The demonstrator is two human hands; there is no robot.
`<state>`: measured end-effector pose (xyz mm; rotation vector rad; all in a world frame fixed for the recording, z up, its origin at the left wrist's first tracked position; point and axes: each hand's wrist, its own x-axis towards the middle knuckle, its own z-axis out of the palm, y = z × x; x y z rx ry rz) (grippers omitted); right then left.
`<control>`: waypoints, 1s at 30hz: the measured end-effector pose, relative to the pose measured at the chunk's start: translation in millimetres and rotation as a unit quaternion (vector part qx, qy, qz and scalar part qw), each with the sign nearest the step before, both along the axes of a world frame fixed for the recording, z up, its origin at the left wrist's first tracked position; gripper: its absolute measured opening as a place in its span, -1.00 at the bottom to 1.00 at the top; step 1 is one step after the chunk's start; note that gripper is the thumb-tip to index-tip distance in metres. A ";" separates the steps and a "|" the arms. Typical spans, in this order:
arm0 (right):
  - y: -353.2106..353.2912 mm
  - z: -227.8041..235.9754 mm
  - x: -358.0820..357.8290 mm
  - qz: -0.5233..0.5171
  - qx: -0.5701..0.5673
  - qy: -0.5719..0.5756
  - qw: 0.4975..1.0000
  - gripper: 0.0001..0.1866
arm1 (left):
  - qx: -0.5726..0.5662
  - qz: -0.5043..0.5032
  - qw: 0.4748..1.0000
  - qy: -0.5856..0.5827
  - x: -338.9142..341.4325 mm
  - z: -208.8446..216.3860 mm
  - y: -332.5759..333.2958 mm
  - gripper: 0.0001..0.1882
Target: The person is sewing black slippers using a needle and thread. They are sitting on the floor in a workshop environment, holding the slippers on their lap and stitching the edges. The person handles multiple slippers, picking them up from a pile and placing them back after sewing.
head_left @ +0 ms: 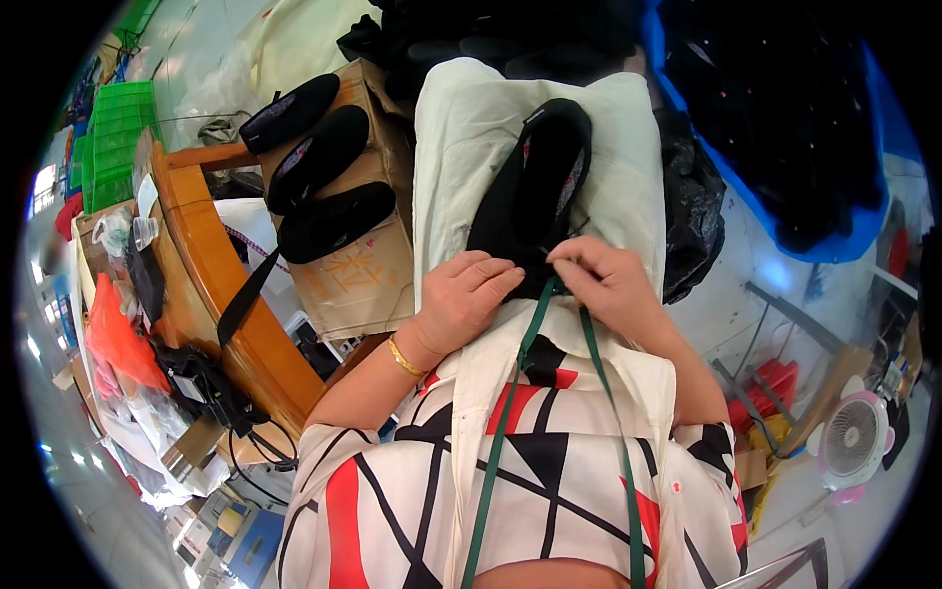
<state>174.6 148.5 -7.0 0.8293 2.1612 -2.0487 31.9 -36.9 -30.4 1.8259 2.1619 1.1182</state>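
Observation:
A black slipper (493,211) with a patterned lining lies on a cream cloth-covered pad (446,147), its closed end toward me. My left hand (466,299) holds the near end, fingers curled over the black fabric. My right hand (613,287) is closed in a pinch right beside those fingertips, at the slipper's near end. Whatever sits in that pinch is too small to name. A green cord (538,319) hangs round my neck and runs down to just below the pinching fingers, over my cream apron (643,378).
Three more black slippers (339,221) lie on a cardboard box (358,285) at the left, beside a wooden frame (211,236). A blue-edged bag (854,236) of dark items stands far right, near a black plastic bag (687,206). A fan (856,437) is lower right.

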 end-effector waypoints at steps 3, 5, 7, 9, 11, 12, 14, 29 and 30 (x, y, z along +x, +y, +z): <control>-10.2 -10.9 -4.5 0.075 0.120 0.043 0.989 -0.84 | 0.013 0.011 1.000 -0.006 1.4 -0.3 -0.4 -0.64; -11.1 -9.7 -5.3 0.086 0.133 0.036 0.987 -0.83 | 0.017 0.012 1.000 -0.011 1.5 -0.8 -0.2 -0.65; -11.0 -9.3 -6.2 0.094 0.142 0.039 0.985 -0.83 | 0.022 0.016 1.000 -0.013 2.0 -1.7 -0.9 -0.66; -10.4 -10.2 -5.7 0.096 0.147 0.050 0.983 -0.82 | 0.026 0.019 0.999 -0.011 2.4 -2.6 -1.2 -0.67; -9.6 -8.9 -6.3 0.102 0.144 0.045 0.983 -0.81 | 0.027 0.021 0.999 -0.012 2.5 -2.9 -1.1 -0.68; -9.3 -8.4 -6.6 0.104 0.143 0.043 0.983 -0.80 | 0.027 0.022 0.999 -0.012 2.4 -2.8 -1.1 -0.68; -8.9 -9.1 -6.7 0.107 0.147 0.046 0.982 -0.80 | 0.025 0.020 0.999 -0.013 2.3 -2.3 -1.1 -0.69; -11.3 -17.5 -16.9 0.120 0.092 0.016 0.988 -0.85 | 0.022 0.029 0.999 -0.040 5.4 -7.6 -6.1 -0.66; -12.3 -17.6 -18.2 0.117 0.097 0.029 0.988 -0.85 | 0.023 0.029 0.998 -0.047 5.7 -8.3 -6.2 -0.66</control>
